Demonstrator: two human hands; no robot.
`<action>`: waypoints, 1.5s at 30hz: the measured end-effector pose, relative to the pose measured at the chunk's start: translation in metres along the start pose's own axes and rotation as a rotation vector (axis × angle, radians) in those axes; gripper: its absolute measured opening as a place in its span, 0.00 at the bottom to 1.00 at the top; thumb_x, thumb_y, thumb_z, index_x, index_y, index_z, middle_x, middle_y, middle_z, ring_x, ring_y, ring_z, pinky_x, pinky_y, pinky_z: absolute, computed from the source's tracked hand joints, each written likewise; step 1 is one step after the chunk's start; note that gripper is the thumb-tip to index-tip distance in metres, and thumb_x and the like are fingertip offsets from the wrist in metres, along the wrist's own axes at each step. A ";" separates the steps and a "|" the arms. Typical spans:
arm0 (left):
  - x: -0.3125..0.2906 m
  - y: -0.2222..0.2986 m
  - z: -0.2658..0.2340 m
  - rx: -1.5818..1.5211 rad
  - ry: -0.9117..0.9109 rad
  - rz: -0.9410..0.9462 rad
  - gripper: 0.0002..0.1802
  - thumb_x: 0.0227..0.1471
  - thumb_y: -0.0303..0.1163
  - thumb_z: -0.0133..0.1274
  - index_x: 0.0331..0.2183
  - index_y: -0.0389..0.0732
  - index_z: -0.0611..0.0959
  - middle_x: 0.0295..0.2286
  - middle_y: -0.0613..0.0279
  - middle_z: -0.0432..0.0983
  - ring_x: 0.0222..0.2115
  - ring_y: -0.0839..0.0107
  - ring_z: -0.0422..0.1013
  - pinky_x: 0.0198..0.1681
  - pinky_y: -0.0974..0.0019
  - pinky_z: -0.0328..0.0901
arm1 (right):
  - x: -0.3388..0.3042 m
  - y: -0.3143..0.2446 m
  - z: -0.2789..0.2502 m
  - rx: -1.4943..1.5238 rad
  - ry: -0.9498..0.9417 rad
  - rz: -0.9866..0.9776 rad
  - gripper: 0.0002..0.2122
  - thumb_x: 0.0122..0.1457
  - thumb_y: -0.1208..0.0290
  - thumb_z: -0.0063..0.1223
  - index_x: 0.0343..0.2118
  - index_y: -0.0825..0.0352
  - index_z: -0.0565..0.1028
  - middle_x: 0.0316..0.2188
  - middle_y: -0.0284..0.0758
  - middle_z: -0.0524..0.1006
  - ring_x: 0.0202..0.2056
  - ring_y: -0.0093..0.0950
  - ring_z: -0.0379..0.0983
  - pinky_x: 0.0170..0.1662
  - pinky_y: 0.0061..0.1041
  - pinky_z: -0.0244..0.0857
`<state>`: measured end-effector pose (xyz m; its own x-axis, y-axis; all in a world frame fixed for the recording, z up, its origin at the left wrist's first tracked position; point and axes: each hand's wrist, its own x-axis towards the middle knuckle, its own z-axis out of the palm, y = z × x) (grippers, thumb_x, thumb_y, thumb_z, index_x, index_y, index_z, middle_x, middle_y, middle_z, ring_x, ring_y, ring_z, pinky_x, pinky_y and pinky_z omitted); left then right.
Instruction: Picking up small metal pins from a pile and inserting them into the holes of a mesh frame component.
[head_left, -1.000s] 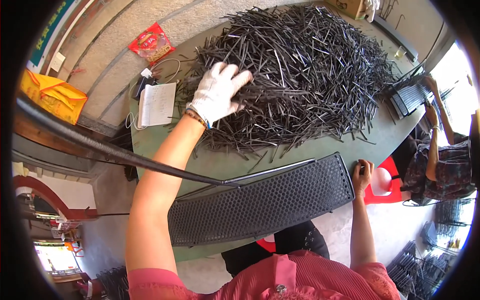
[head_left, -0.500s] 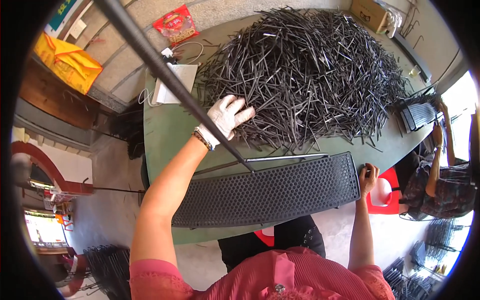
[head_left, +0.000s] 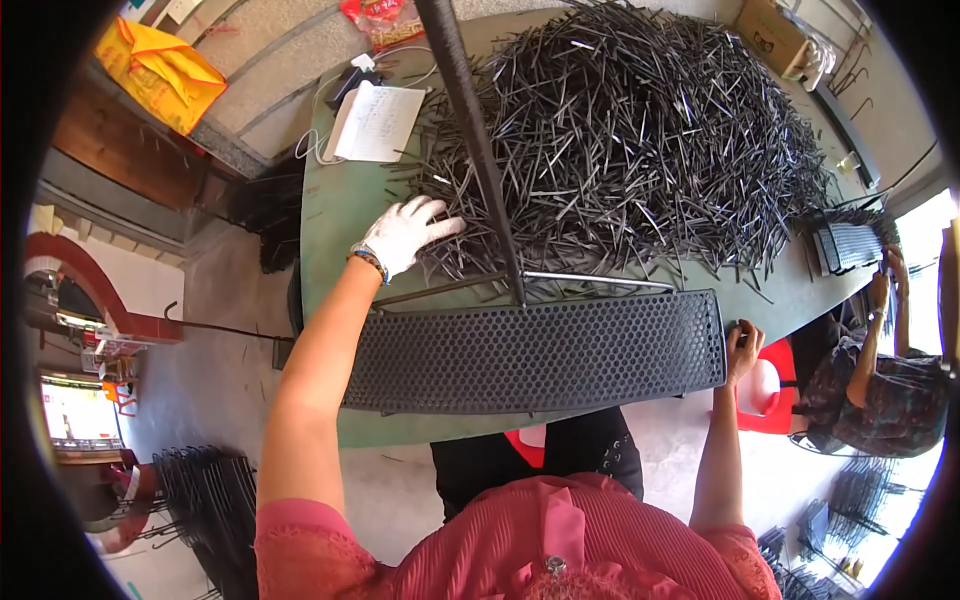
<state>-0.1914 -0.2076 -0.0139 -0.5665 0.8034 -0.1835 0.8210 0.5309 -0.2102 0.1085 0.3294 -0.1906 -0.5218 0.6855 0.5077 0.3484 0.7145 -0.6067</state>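
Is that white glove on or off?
On: the white glove covers the back of the left hand, ending near the bracelets. The right hand looks bare.

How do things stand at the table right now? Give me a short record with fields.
Pile: black strips, heaped on the green table
Panel: black, honeycomb-patterned, at the table's near edge
Left hand: gloved, fingers spread at the pile's near-left edge
Right hand: bare, fingers curled beside the panel's right end; hold unclear
Notebook: left of the pile
Co-worker: at the table's right end
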 end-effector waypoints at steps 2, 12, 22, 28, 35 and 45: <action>-0.007 0.001 -0.015 0.018 -0.079 -0.083 0.52 0.33 0.23 0.63 0.59 0.63 0.61 0.56 0.57 0.58 0.56 0.55 0.59 0.55 0.54 0.62 | 0.001 0.000 0.000 -0.016 -0.002 -0.001 0.06 0.55 0.76 0.52 0.36 0.64 0.75 0.34 0.34 0.72 0.26 0.26 0.70 0.29 0.24 0.66; -0.009 -0.027 0.011 -1.174 -0.384 -0.950 0.61 0.42 0.81 0.29 0.64 0.43 0.51 0.62 0.45 0.48 0.62 0.52 0.52 0.59 0.50 0.56 | 0.005 0.011 0.003 -0.057 0.029 -0.117 0.06 0.54 0.75 0.53 0.36 0.63 0.76 0.35 0.33 0.72 0.28 0.28 0.71 0.28 0.26 0.66; 0.094 -0.001 -0.028 -0.968 -0.285 -0.796 0.61 0.23 0.61 0.69 0.48 0.18 0.71 0.47 0.36 0.71 0.48 0.58 0.70 0.51 0.62 0.65 | 0.001 0.015 -0.001 -0.007 0.016 -0.041 0.06 0.54 0.76 0.53 0.36 0.63 0.76 0.34 0.34 0.72 0.25 0.26 0.70 0.28 0.25 0.66; 0.038 -0.031 0.054 -1.542 -0.026 -0.687 0.38 0.31 0.29 0.66 0.45 0.21 0.71 0.39 0.45 0.75 0.37 0.61 0.73 0.42 0.62 0.68 | 0.002 0.011 0.006 -0.002 0.013 -0.092 0.07 0.54 0.76 0.53 0.36 0.64 0.76 0.34 0.35 0.72 0.27 0.27 0.71 0.29 0.26 0.66; 0.011 -0.037 0.016 -0.870 -0.128 -0.726 0.33 0.32 0.37 0.64 0.43 0.33 0.76 0.37 0.50 0.78 0.38 0.60 0.74 0.45 0.62 0.68 | 0.003 0.022 0.001 0.027 -0.022 -0.010 0.07 0.54 0.75 0.54 0.37 0.63 0.76 0.35 0.33 0.72 0.27 0.28 0.71 0.27 0.24 0.66; 0.015 -0.039 0.018 -0.673 -0.640 -0.867 0.64 0.33 0.80 0.47 0.56 0.33 0.68 0.57 0.44 0.61 0.57 0.54 0.61 0.60 0.59 0.56 | 0.004 0.027 0.002 -0.007 -0.082 0.023 0.07 0.56 0.74 0.54 0.38 0.63 0.76 0.36 0.34 0.71 0.29 0.28 0.71 0.28 0.25 0.67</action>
<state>-0.2335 -0.2208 -0.0260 -0.7131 -0.0483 -0.6994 -0.0673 0.9977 -0.0003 0.1144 0.3516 -0.2060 -0.5755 0.6885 0.4413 0.3667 0.6996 -0.6133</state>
